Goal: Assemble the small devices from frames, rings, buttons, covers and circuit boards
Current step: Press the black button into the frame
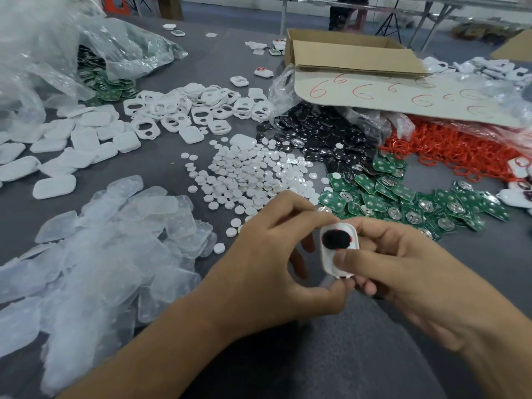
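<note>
L hand (270,254): nearest, level w/ R hand; fingers curled, thumb at near end of white frame, index on its far-left corner, so gripping it.
R hand (403,272): thumb pad pressed flat on near part of frame face, other fingers curled behind; also gripping it.
White frame (339,257): held above grey table (475,254) between both hands, face to camera; long axis ran near-to-far, far end leaning slightly left.
Black button (335,239): sat in frame's far opening; sliver of red ring (351,240) showed at its right edge.
Near opening: hidden under R thumb, couldn't tell if filled.
Key relation: if small button was next, white buttons pile (244,174) lay just beyond L hand, so L nearer; if board was next, green circuit boards (403,197) lay just beyond and right of R hand, so R nearer. Either way one hand had to keep hold alone (my read).
Clear covers (115,240): loose heap, left of L hand.
Black buttons pile (331,139): beyond white ones, spilling from a bag.
Red rings (460,151): far right, tangled heap.
Spare frames (187,110): far centre-left pile.
White back covers (72,145): far left.
Cardboard box (345,50): farthest, open.
</note>
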A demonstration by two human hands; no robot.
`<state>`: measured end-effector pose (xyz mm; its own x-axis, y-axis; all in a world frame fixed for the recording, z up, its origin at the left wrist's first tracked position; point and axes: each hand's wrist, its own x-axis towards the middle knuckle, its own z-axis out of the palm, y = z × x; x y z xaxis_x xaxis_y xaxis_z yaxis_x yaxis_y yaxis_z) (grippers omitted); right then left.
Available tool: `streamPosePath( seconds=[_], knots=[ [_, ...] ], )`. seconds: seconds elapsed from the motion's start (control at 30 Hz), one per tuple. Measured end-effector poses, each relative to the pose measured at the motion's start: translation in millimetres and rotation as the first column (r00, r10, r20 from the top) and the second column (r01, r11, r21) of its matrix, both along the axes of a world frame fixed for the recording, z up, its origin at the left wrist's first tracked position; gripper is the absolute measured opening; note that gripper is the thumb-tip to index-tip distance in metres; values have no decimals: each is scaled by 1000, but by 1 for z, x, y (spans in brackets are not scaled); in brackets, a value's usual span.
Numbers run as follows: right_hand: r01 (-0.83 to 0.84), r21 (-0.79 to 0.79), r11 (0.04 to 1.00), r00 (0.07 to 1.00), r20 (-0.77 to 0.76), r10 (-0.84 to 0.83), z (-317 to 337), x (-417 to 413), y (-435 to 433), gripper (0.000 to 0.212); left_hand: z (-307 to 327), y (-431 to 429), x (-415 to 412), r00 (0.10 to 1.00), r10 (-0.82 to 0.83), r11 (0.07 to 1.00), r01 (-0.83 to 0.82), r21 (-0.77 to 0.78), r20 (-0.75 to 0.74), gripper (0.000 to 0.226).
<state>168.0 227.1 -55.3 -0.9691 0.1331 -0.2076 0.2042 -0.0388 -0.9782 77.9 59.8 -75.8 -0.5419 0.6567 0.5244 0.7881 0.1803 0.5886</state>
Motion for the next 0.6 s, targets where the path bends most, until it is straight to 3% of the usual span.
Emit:
streamPosePath(
  seconds=[0.23,0.43,0.6],
  knots=[
    [-232,72,970,972,59,228,6,5,7,15,-2,0,-1,987,-147,988,143,-64,-66,63],
    [-41,-75,996,999,-2,41,-3,1,-2,20,-6,2,-1,998,3,1000,-3,2,-67,59],
    [120,-105,987,989,-75,-128,-3,-2,-17,21,-7,4,-1,992,99,993,-93,71,-77,56]
  ],
)
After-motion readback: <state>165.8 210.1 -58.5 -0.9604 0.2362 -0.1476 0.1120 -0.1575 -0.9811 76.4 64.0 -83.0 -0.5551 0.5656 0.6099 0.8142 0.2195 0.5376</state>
